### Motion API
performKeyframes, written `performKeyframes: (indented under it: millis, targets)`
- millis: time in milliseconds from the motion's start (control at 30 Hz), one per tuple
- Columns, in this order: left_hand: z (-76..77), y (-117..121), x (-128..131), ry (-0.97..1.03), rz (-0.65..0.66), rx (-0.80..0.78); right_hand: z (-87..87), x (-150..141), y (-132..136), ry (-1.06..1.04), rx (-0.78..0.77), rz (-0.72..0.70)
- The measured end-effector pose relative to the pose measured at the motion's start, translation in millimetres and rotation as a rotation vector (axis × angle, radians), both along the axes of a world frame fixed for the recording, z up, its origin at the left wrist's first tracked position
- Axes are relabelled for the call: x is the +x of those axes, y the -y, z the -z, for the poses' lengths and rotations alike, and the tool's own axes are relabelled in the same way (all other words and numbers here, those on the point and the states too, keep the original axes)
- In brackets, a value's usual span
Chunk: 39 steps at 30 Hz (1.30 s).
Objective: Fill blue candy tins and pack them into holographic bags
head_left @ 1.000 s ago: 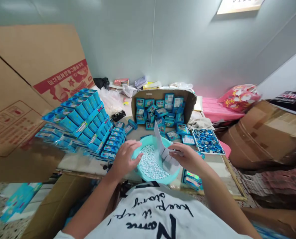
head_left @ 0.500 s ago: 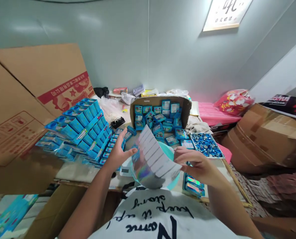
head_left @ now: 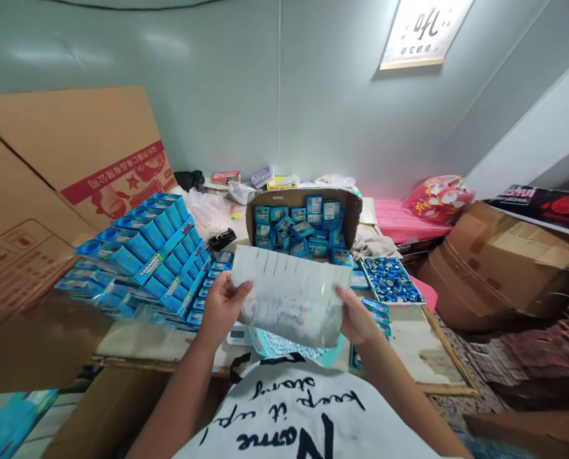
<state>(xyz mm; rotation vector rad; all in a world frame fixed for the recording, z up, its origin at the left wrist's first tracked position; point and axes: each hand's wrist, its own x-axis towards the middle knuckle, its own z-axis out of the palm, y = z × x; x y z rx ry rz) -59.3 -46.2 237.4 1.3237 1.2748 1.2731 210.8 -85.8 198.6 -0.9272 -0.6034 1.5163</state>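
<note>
A glossy, whitish sheet (head_left: 291, 296) with short dark lines along its far edge is held level between my hands. My left hand (head_left: 223, 307) pinches its left edge, thumb on top. At the right edge, my right hand (head_left: 359, 317) grips it with the thumb over the surface. Beneath the sheet, partly hidden, is a turquoise basin (head_left: 259, 347) with small white pellets (head_left: 288, 346) in it. A white digital scale (head_left: 237, 334) shows beside the basin, close to my left wrist. Blue small packs (head_left: 377, 312) lie past my right hand.
Stacked blue display trays (head_left: 155, 255) rise at the left before a large cardboard box (head_left: 107, 146). An open carton (head_left: 304, 194) of small blue boxes stands behind the sheet. Right of it is a tray of blue round pieces (head_left: 392, 280). Brown cartons (head_left: 494, 268) stand far right.
My left hand, open beside the sheet before, now grips its left edge. The sheet has gone from tilted and curled to flatter and wider. The pellets in the basin have come into view.
</note>
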Motion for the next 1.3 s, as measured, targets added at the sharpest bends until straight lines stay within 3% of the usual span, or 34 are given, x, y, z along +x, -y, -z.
performKeyframes:
  millis: [167, 300, 367, 533, 700, 833, 933, 1100, 1300]
  targets:
    - [12.6, 0.8, -12.4, -0.080, -0.153, -0.034, 9.7, -22.7, 4.5, 0.114, 0.152, 0.144]
    - [23.0, 1.4, -21.3, -0.023, -0.239, -0.029, 7.9, -15.1, 2.1, 0.265, 0.309, 0.124]
    - [25.1, 2.8, -26.1, -0.033, -0.176, -0.015, 3.1, -6.3, 3.4, 0.412, 0.364, 0.049]
    - [22.8, 6.7, -38.3, -0.091, 0.174, -0.099, -21.8, 8.8, 9.8, 0.678, 0.351, -0.237]
    - [21.1, 7.3, -46.8, -0.076, 0.213, -0.088, -24.5, 10.3, 9.6, 0.764, 0.236, -0.365]
    - [20.9, 9.1, -52.5, 0.041, 0.237, -0.205, -15.1, 10.9, 9.7, 0.704, 0.181, -0.337]
    - [21.0, 10.3, -52.3, 0.058, 0.189, -0.172, -14.7, 10.3, 9.8, 0.702, 0.120, -0.300]
    - [20.7, 8.7, -47.1, -0.005, 0.132, -0.163, -22.4, 4.8, 3.2, 1.079, 0.276, -0.134]
    - [21.5, -1.9, -54.1, -0.085, 0.313, -0.277, -14.5, 1.5, -5.0, 1.361, 0.443, -0.027]
